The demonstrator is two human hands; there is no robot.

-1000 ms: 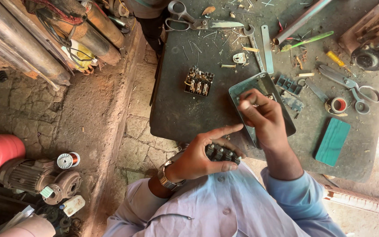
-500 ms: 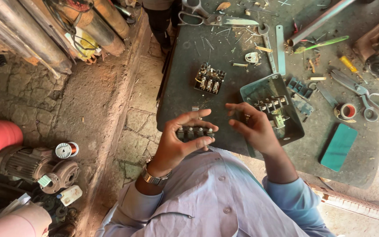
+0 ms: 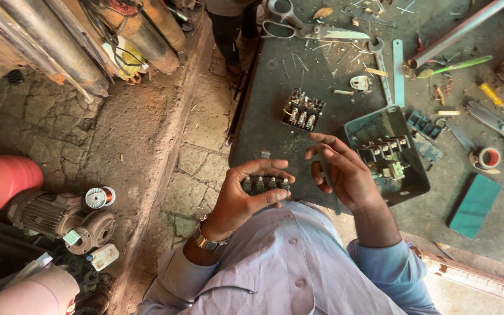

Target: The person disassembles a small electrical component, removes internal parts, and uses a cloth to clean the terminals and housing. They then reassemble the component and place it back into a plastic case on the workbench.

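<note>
My left hand (image 3: 246, 198) grips a small black switch block (image 3: 265, 184) with several metal terminals, held over the near edge of the dark work table (image 3: 275, 125). My right hand (image 3: 344, 172) hovers just right of it, fingers spread and curled, holding nothing that I can see. Behind the right hand lies an open grey metal switch box (image 3: 387, 154) with black contacts inside. A second black contact block (image 3: 302, 109) sits on the table farther back.
Large scissors (image 3: 307, 26), a spanner (image 3: 378, 58), a green-handled tool (image 3: 453, 67), pliers (image 3: 500, 125), a tape roll (image 3: 489, 158) and a teal slab (image 3: 475, 205) litter the table. On the floor at left are a motor (image 3: 59, 219), a red cylinder (image 3: 1, 178) and pipes (image 3: 59, 41).
My right hand has come off the grey switch box and moved toward the left hand. The left hand has lifted the black switch block and turned it so its terminals face up.
</note>
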